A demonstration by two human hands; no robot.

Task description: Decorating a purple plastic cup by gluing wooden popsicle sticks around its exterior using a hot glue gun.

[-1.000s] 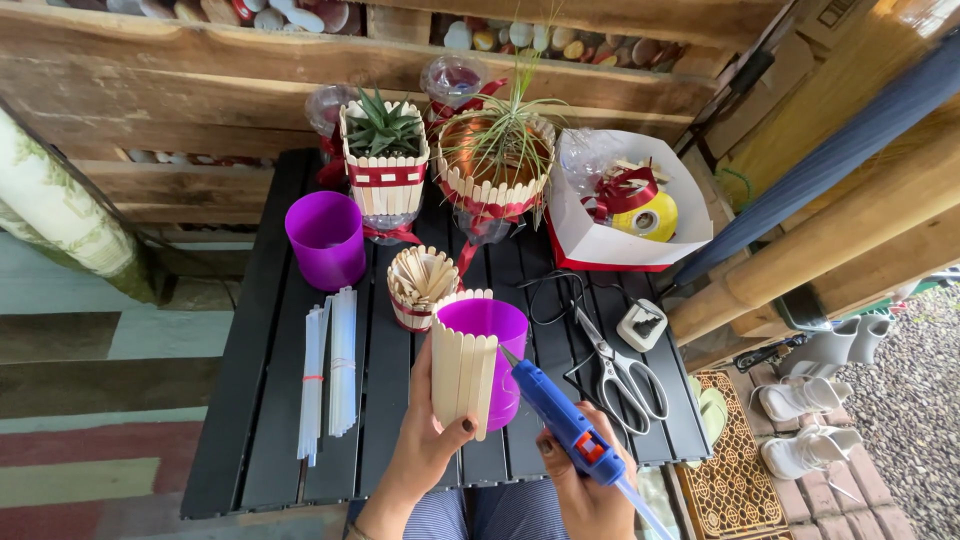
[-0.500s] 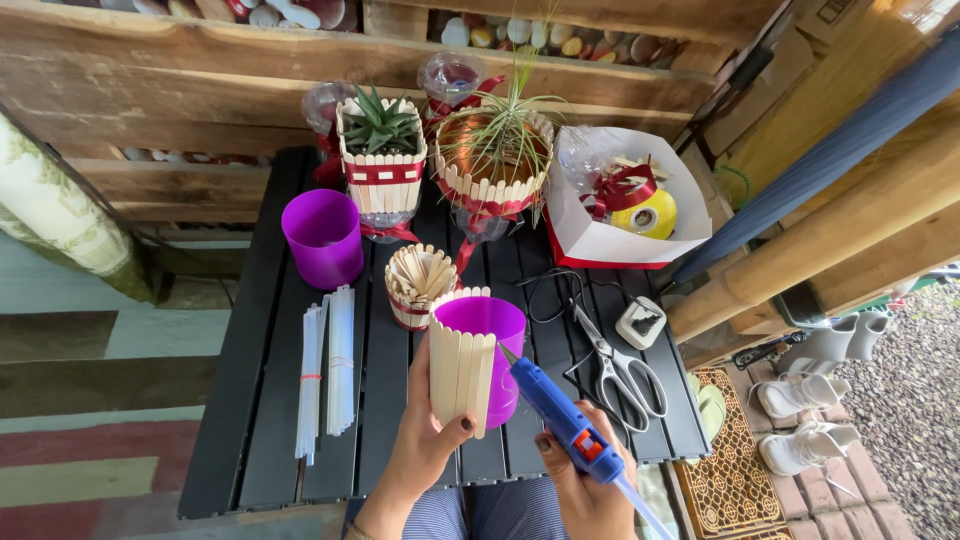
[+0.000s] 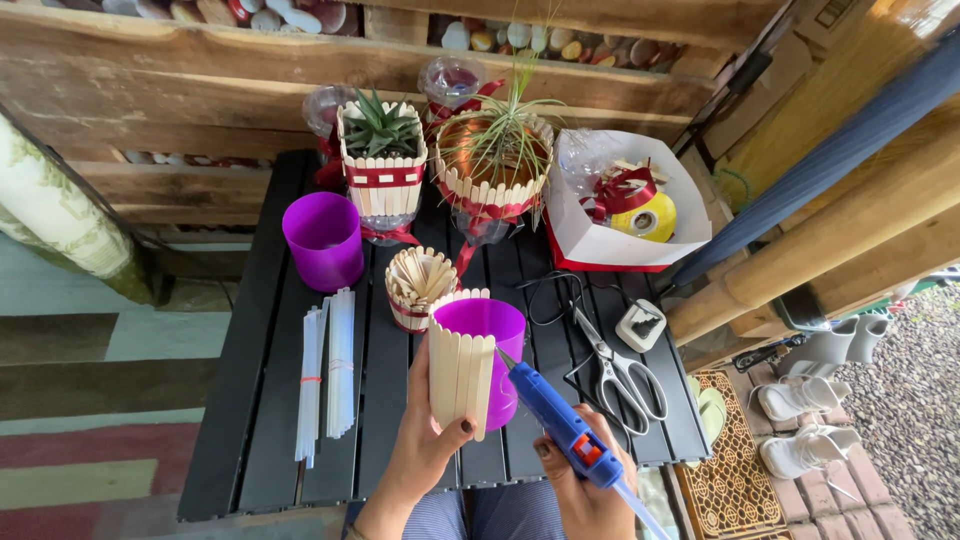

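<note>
L hand (image 3: 425, 445): purple pot (image 3: 478, 365); R hand (image 3: 590, 495): glue gun (image 3: 562, 425)

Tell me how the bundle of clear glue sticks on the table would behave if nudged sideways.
The glue sticks look round and smooth, so loose ones would probably roll. Bands around the bundle likely keep most together. The gaps between the black table slats may catch them.

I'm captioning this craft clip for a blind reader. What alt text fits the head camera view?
Seen from above, a left hand holds a purple cup partly clad in wooden sticks while the right hand aims a blue glue gun at it. On the black slatted table lie glue sticks, scissors, another purple cup and stick-clad planters.
</note>
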